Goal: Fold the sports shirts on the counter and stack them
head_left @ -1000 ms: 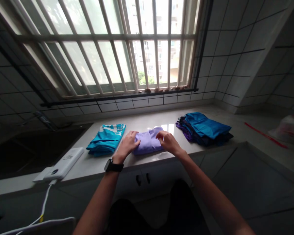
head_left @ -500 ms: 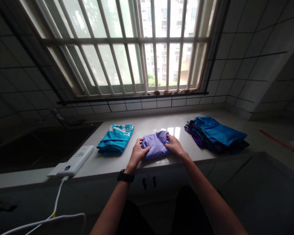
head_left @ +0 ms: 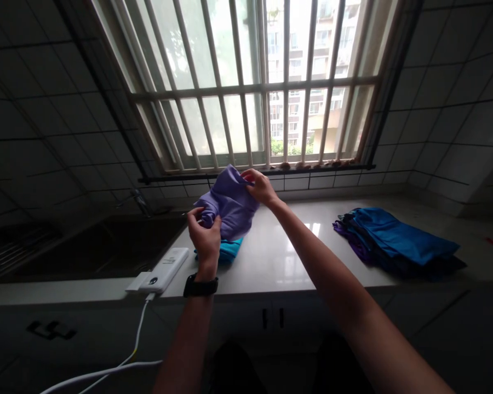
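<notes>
A folded lavender garment [head_left: 232,205] hangs in the air between my two hands, over the left part of the counter. My left hand [head_left: 205,235] grips its lower left edge, thumb in front and fingers behind. At the upper right corner, my right hand [head_left: 261,187] pinches the cloth. Beneath it lies a folded teal garment [head_left: 230,250], mostly hidden by the lavender cloth and my left hand. Whether the two cloths touch, I cannot tell. A black watch [head_left: 201,285] is on my left wrist.
A stack of folded blue and purple clothes [head_left: 402,238] lies on the right of the white counter [head_left: 291,257]. At left, a white power bank [head_left: 166,271] with a cable [head_left: 140,323] sits by the dark sink [head_left: 94,246]. Behind is a barred window [head_left: 250,87].
Both hands have lifted the lavender garment off the counter and carried it left, over the teal one. The camera view has shifted too.
</notes>
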A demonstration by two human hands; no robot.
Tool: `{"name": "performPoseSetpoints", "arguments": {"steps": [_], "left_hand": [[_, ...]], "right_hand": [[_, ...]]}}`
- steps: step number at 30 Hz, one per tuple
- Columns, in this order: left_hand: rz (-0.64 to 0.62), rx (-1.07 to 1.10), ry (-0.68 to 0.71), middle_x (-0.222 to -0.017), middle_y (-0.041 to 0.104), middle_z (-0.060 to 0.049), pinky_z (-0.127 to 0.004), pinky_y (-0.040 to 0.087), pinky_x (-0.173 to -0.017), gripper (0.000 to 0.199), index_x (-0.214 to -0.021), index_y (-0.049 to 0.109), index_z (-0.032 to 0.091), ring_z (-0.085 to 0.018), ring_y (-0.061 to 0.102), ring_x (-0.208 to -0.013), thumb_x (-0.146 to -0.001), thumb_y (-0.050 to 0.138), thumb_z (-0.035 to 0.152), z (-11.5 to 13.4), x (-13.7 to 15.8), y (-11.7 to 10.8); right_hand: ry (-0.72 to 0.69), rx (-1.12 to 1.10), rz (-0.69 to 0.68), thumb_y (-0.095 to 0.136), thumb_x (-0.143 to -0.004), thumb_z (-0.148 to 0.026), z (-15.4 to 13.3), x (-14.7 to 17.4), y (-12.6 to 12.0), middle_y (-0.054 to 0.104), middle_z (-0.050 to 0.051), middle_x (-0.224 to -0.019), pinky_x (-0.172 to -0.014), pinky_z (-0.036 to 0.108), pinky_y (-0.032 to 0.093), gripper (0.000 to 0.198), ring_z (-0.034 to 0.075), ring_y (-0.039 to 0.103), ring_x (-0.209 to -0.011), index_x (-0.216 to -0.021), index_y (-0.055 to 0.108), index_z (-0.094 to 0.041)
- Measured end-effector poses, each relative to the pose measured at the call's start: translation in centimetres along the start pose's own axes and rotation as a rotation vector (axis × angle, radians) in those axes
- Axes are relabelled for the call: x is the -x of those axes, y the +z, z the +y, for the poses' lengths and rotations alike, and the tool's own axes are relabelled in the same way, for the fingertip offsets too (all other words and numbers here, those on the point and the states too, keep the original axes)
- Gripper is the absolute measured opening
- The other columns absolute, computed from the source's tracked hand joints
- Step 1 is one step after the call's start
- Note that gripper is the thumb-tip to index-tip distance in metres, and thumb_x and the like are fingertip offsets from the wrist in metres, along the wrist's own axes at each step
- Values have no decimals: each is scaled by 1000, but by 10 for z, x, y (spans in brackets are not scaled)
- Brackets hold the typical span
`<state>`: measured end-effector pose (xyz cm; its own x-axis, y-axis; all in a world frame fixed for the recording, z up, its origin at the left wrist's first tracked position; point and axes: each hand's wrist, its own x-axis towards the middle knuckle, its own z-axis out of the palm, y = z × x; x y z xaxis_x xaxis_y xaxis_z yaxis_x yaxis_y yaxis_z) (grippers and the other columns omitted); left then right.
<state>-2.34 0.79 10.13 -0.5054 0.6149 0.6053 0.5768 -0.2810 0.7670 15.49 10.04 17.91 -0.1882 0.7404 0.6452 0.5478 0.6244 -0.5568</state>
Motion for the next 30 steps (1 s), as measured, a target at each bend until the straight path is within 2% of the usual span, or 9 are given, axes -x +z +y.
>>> {"name": "performPoseSetpoints", "arguments": {"steps": [3, 7, 9, 12, 15, 19, 23, 27, 30], "left_hand": [[49, -81, -95, -128, 63, -11, -38, 52, -107, 40, -120, 49, 21, -22, 64, -119, -86, 70, 22, -21, -10, 1], [-160, -269, -267, -118, 64, -15, -52, 52, -104, 45, -112, 51, 20, -35, 62, -123, -76, 78, 20, -64, 14, 6], [-218, -335, -257, -116, 63, -16, -58, 49, -105, 45, -114, 53, 19, -40, 58, -125, -77, 78, 25, -76, 28, 5], [-165, -450, -145, -126, 57, -25, -60, 44, -109, 46, -121, 58, 12, -44, 51, -131, -82, 72, 33, -73, 37, -2], [-135, -534, 19, -139, 51, -26, -58, 45, -110, 37, -120, 65, 12, -44, 50, -133, -89, 62, 31, -54, 25, -6], [-366, -540, 183, -142, 60, -18, -49, 44, -115, 39, -123, 71, 17, -35, 56, -132, -93, 47, 21, -46, 1, 12], [-535, -641, 140, -142, 67, -18, -50, 40, -119, 43, -126, 74, 18, -34, 59, -135, -93, 47, 25, -78, 0, 40], [-557, -682, 118, -142, 68, -18, -46, 43, -117, 45, -127, 74, 15, -32, 61, -134, -95, 44, 28, -112, 3, 55], [-586, -704, 111, -143, 67, -18, -46, 42, -117, 49, -130, 72, 14, -33, 60, -135, -96, 41, 32, -124, -5, 58]], "right_hand": [[-9, 107, -40, 57, -90, -8, -12, -9, 30, 62, 15, -140, -112, 35, 48, 46, 23, 62, -125, -136, 61, -11], [80, 238, -335, 55, -97, -15, -2, 35, 74, 52, 17, -154, -116, 36, 45, 50, 26, 54, -139, -147, 53, -11], [139, 298, -516, 54, -101, -22, 7, 62, 95, 53, 17, -155, -116, 40, 45, 47, 28, 54, -140, -147, 55, -14], [174, 349, -654, 45, -107, -29, 15, 88, 117, 56, 18, -154, -119, 42, 42, 44, 28, 51, -144, -147, 57, -14], [197, 375, -638, 35, -109, -32, 14, 99, 126, 47, 16, -163, -119, 49, 42, 50, 31, 42, -151, -155, 50, -19], [233, 380, -587, 32, -109, -36, 12, 107, 128, 41, 13, -167, -114, 58, 47, 52, 35, 37, -153, -158, 46, -24], [245, 338, -556, 29, -108, -37, 17, 115, 127, 37, 11, -169, -116, 61, 45, 55, 33, 33, -155, -161, 42, -27], [270, 303, -579, 29, -109, -39, 18, 112, 126, 35, 10, -171, -117, 63, 43, 54, 34, 31, -156, -159, 43, -29], [277, 308, -599, 33, -109, -40, 10, 112, 119, 31, 10, -173, -119, 66, 38, 53, 35, 28, -158, -160, 41, -28]]}}
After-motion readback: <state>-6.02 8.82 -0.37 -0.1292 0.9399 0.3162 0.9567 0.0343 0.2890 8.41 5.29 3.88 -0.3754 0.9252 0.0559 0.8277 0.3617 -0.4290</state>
